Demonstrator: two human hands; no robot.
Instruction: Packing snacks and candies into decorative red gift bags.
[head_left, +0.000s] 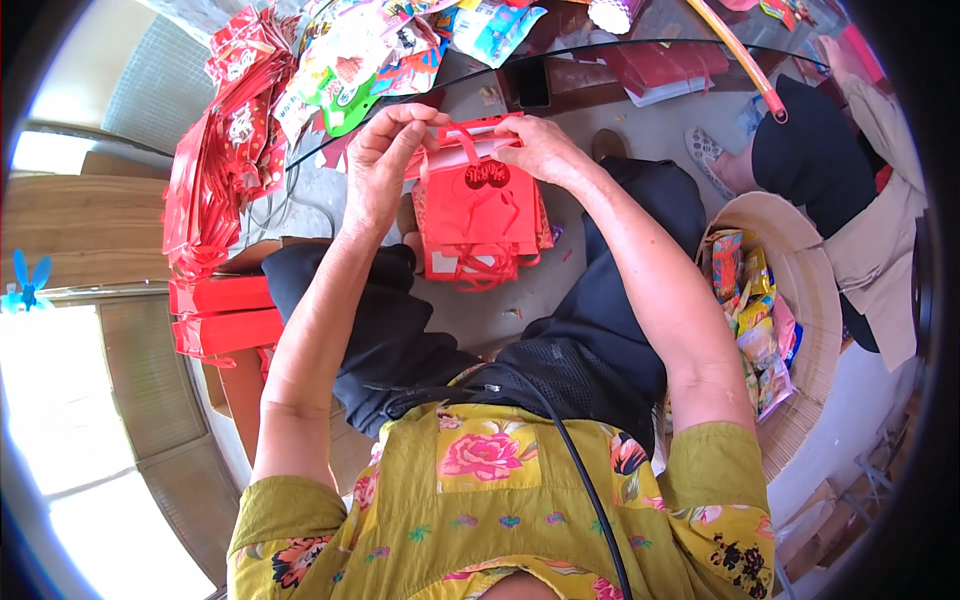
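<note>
A red paper gift bag (478,205) with ribbon handles and a dark round emblem is upright between my knees, its mouth toward the table and a pale inside showing. My right hand (540,148) grips its upper right rim, the fingers curled over the edge. At the upper left corner, my left hand (385,155) is closed in a pinch beside the ribbon handle; what lies between its fingertips is too small to make out. More red bags with ribbon loops (478,268) show below this one.
Snack packets (350,60) cover the dark-edged table ahead. Folded red bags (215,180) hang in a stack at its left, above red boxes (228,318). A cardboard box (810,280) of small packets (755,320) stands to my right, near another person's leg (810,150).
</note>
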